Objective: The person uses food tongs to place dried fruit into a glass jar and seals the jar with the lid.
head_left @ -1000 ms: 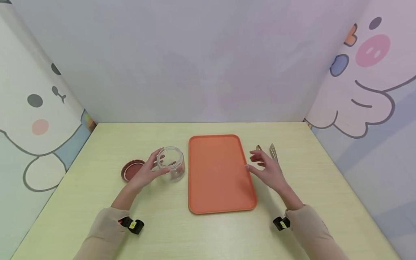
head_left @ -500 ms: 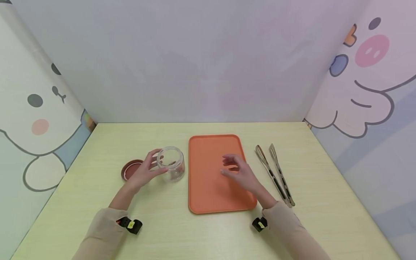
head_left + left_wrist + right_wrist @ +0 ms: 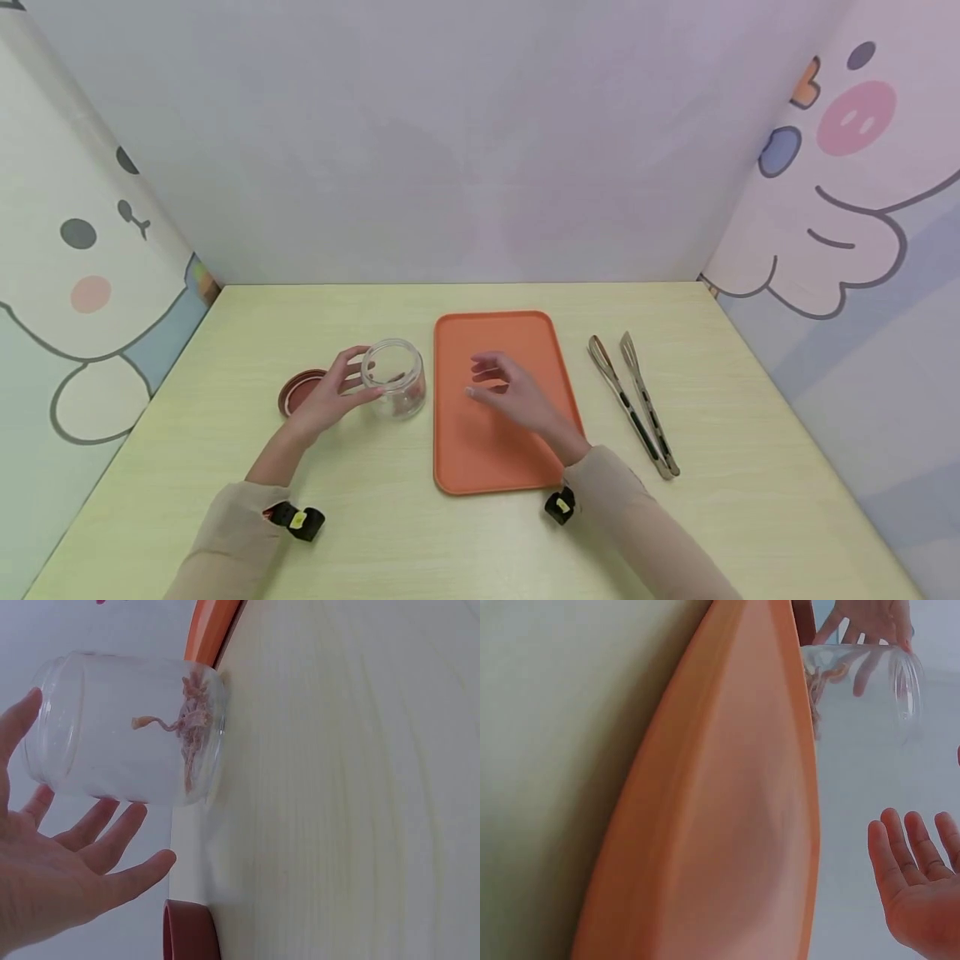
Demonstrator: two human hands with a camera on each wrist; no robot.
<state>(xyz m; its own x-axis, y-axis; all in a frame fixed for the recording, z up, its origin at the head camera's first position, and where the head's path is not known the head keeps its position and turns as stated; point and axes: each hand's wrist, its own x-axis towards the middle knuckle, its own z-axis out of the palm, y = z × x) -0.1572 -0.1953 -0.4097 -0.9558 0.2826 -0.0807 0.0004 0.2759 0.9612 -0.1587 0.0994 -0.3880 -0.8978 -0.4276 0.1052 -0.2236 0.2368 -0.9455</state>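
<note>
My left hand (image 3: pixel 330 406) is at the left side of a clear glass jar (image 3: pixel 405 398), its fingers spread and its thumb along the near side. In the left wrist view the fingertips (image 3: pixel 135 814) lie against or very near the jar; firm contact cannot be told. Shrivelled pinkish-brown pieces (image 3: pixel 193 724) lie at the jar's bottom. The jar stands upright, lidless, on the table. My right hand (image 3: pixel 513 400) hovers above an orange tray (image 3: pixel 465 462), fingers loosely bent and holding nothing, pointed towards the jar.
A reddish-brown lid (image 3: pixel 298 390) lies left of the jar, partly covered by my left hand. Right of the tray, metal tongs (image 3: pixel 637 408) lie on the pale wooden table (image 3: pixel 450 550). A grey wall (image 3: pixel 465 167) rises behind, with cartoon-printed panels at both sides.
My right hand has moved left from over the tongs to above the tray, uncovering the tongs. The left hand and jar have stayed nearly still.
</note>
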